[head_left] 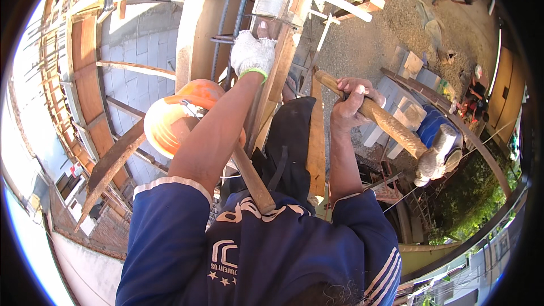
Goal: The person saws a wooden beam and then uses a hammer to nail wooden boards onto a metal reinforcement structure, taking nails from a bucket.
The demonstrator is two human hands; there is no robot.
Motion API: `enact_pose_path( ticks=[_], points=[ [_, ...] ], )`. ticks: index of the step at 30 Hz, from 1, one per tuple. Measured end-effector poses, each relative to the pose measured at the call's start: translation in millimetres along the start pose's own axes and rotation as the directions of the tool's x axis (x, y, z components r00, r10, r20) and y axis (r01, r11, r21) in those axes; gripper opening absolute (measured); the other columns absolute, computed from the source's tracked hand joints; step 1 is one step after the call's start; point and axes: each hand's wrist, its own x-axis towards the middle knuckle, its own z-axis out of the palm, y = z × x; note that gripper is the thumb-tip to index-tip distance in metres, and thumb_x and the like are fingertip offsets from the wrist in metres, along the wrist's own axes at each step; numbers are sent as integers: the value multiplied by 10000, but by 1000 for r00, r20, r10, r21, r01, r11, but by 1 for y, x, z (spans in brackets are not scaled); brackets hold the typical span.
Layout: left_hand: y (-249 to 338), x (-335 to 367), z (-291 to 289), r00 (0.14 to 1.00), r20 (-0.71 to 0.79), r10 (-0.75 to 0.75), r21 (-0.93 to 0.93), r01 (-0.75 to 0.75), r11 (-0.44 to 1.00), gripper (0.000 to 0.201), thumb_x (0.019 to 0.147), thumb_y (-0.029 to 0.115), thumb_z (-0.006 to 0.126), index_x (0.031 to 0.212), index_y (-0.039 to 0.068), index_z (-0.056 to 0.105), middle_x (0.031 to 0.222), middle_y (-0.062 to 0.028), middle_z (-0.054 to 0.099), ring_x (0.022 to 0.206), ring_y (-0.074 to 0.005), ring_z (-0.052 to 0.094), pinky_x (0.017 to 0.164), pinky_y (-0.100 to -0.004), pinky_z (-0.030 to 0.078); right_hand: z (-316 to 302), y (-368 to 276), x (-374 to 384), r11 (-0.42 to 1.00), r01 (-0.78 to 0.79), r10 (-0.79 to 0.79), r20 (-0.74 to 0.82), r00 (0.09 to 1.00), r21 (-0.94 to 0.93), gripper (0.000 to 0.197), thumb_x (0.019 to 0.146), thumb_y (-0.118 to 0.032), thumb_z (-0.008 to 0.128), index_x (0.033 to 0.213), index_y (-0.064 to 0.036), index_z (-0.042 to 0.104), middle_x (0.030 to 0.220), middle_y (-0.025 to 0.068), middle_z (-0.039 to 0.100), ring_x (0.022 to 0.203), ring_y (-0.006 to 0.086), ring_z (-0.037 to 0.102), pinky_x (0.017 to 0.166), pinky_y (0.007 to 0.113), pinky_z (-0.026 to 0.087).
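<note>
R hand (356, 101) wrapped round hammer (391, 126), nr its butt; hammer head out at 4 o'clock from that hand, butt at 10. L hand (253, 52), gloved, at R hand's 10 o'clock, against timber (281, 69); can't tell if gripping. Rebar (217, 54) nr it at 9; helmet (160, 129) at its 7-8, partly behind L forearm (221, 122).

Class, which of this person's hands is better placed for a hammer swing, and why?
Likely the right hand: it grips the hammer by its handle, while the gloved left hand is at the timber.
</note>
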Motion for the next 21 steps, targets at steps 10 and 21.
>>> enact_pose_path(
  ticks=[10, 21],
  points=[
    [2, 4, 1, 1000, 10, -18, -21, 19, 1000, 656, 984, 565, 440, 1099, -54, 625, 1055, -303, 675, 1040, -434, 657, 911, -493, 500, -7, -15, 7, 879, -158, 290, 242, 926, -450, 190, 833, -104, 728, 961, 1, 634, 602, 154, 600, 605, 237, 644, 605, 394, 515],
    [1, -1, -1, 998, 60, -10, -12, 11, 1000, 648, 979, 570, 447, 1067, -47, 622, 1055, -299, 667, 1027, -435, 658, 882, -501, 507, -32, 43, -49, 800, -211, 410, 254, 876, -562, 86, 831, -37, 683, 902, -26, 635, 653, 71, 623, 569, 147, 595, 569, 315, 494]
  ],
)
